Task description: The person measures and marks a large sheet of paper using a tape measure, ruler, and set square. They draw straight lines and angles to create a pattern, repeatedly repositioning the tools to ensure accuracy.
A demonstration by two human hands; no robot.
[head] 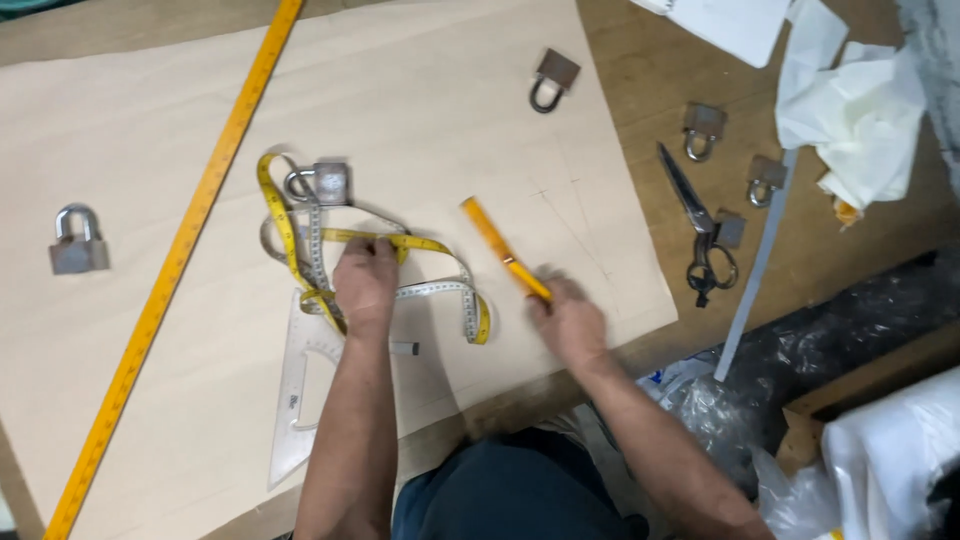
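Nearest the camera, the person's dark trousers [520, 495] show at the bottom edge, both bare forearms reaching up from there onto the work surface.

The left hand [365, 280] lies knuckles up on a yellow tape measure [400, 243], fingers curled over the tape where its loops cross; it appears to pinch the tape, though the fingertips are hidden. Under the wrist lies a clear plastic set square [300, 400], flat on the sheet and partly covered by the forearm.

The right hand [568, 318] is closed around the near end of an orange pencil [497, 245], which slants up and left over the sheet.

All of this rests on a large sheet of pale paper [480, 110] spread over a wooden table [660, 80]. The tape measure's far loop runs up to a padlock [322, 183] sitting on the sheet. A long yellow ruler [180, 250] crosses the sheet diagonally at the left, with a second padlock [78, 242] beyond it near the left edge.

Farther off, a third padlock [553, 78] lies near the sheet's upper right. On the bare table to the right lie scissors [700, 230] and several more small padlocks [704, 128], with crumpled white cloth [860, 110] at the far right.
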